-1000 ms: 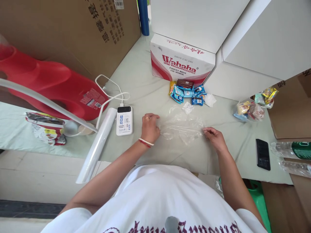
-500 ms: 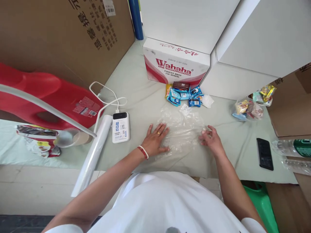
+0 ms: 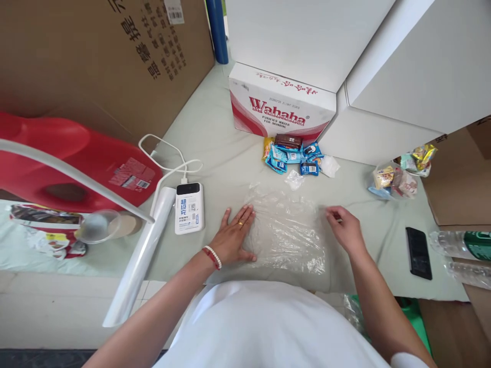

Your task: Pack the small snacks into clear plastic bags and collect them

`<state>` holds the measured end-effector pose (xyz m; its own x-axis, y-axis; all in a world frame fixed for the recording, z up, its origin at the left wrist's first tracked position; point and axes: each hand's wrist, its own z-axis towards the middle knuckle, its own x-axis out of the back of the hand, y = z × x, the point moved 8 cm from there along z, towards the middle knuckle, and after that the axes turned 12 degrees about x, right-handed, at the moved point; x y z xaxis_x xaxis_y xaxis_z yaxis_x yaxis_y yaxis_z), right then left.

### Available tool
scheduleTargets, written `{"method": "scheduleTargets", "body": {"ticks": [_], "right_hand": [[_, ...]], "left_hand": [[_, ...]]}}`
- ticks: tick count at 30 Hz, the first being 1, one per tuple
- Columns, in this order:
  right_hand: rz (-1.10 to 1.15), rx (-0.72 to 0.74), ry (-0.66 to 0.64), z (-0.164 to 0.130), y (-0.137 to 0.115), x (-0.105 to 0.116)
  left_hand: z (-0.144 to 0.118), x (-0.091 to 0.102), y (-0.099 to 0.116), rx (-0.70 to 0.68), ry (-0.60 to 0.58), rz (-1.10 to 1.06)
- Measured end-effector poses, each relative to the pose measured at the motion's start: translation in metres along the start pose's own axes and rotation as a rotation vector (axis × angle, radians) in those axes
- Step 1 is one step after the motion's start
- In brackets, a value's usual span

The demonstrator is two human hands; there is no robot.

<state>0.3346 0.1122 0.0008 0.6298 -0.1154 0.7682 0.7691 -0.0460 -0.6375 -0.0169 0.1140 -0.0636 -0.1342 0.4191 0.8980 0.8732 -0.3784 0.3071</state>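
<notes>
left hand (image 3: 232, 236) palm-down, fingers spread, against clear plastic film (image 3: 287, 230)

colourless plastic sheet (image 3: 287, 230), pale green cloth (image 3: 220, 158), white carton (image 3: 282, 105) with red swooshes, red jug (image 3: 76, 140)

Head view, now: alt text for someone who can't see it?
Clear plastic film lies spread on a covered table, a person's left hand flat at its left edge, right hand curled near its right. Wrapped snacks sit beyond, before a Wahaha water carton; power bank left, phone right.
</notes>
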Motion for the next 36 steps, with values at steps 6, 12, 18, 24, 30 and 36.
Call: {"method": "scheduleTargets", "body": {"ticks": [6,12,18,24,30,36], "right_hand": [[-0.419,0.411,-0.079,0.124,-0.120,-0.087],[-0.630,0.498,-0.176,0.184,-0.152,-0.124],[-0.633,0.451,-0.151,0.155,-0.133,-0.034],[-0.550,0.115,-0.583,0.098,-0.021,0.053],[-0.617,0.069,-0.321,0.061,0.026,0.043],[-0.469,0.261,-0.120,-0.001,0.021,0.014]], "left_hand": [[0.001,0.002,0.002,0.014,-0.032,-0.003],[0.002,0.003,0.003,0.023,-0.038,-0.022],[0.003,0.002,0.002,0.000,0.018,-0.046],[0.003,0.002,0.000,-0.023,0.028,-0.054],[0.005,0.004,-0.001,-0.016,0.046,-0.051],[0.005,0.004,-0.001,0.005,0.042,-0.053]]}}
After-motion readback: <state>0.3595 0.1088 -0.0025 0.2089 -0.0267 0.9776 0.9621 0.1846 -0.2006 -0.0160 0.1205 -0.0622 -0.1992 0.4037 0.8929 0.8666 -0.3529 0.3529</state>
